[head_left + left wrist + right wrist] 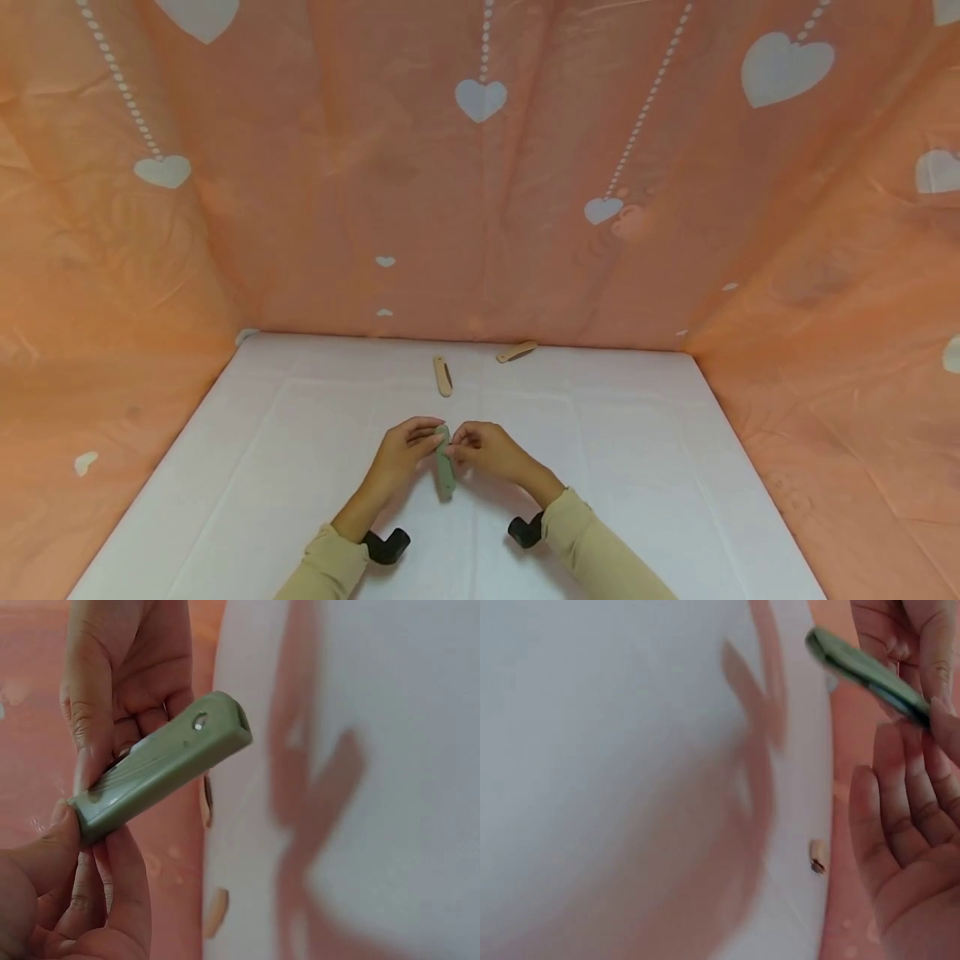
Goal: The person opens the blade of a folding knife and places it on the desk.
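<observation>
A green folding knife [446, 471] is held above the white table between both hands, its blade apparently folded into the handle. My left hand [401, 457] pinches its far end between thumb and fingers, seen close in the left wrist view, where the pale green handle [169, 761] shows a round hole near its free end. My right hand [491, 450] has its thumb and fingertips on the knife's side, along the slot edge. In the right wrist view the knife [866, 669] is slightly blurred, and the right hand [922, 840] has its other fingers extended below it.
Two beige folding knives lie farther back on the white table [637, 467]: one upright in view [442, 377], another slanted near the back edge [517, 352]. An orange cloth with white hearts [480, 100] walls the back and sides. Black wrist mounts [387, 547] sit at both cuffs.
</observation>
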Tool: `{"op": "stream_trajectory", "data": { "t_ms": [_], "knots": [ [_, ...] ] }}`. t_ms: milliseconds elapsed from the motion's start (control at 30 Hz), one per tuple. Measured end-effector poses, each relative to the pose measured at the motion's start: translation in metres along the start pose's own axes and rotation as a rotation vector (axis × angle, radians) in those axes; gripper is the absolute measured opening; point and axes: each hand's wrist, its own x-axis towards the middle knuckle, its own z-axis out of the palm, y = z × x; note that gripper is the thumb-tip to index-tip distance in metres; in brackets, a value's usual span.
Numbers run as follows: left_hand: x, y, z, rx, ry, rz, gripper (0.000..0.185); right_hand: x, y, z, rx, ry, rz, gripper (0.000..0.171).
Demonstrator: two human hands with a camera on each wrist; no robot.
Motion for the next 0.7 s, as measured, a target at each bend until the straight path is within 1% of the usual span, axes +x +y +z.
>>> {"op": "stream_trajectory", "data": {
  "t_ms": [133, 267, 333, 433, 500, 567, 700],
  "knots": [
    [0.004, 0.007, 0.006, -0.017, -0.041, 0.006, 0.027, -0.009, -0.023, -0.012, 0.034, -0.011, -0.004, 0.015],
    [0.007, 0.013, 0.012, -0.01, -0.088, 0.014, 0.031, -0.015, -0.034, -0.021, 0.029, -0.012, -0.006, 0.016],
    [0.006, 0.023, 0.015, -0.017, -0.122, 0.004, 0.031, -0.016, -0.035, -0.024, 0.022, -0.011, -0.009, 0.017],
    [0.007, 0.026, 0.018, -0.036, -0.159, -0.009, 0.032, -0.018, -0.033, -0.026, 0.018, -0.007, -0.012, 0.018],
    [0.007, 0.027, 0.019, -0.032, -0.172, -0.024, 0.031, -0.019, -0.032, -0.027, 0.02, -0.003, -0.008, 0.018],
    [0.008, 0.021, 0.021, -0.042, -0.181, -0.025, 0.033, -0.021, -0.03, -0.028, 0.03, 0.003, -0.005, 0.019],
    [0.008, 0.023, 0.025, -0.058, -0.19, -0.024, 0.035, -0.024, -0.03, -0.029, 0.043, 0.011, -0.008, 0.019]
  ]
}}
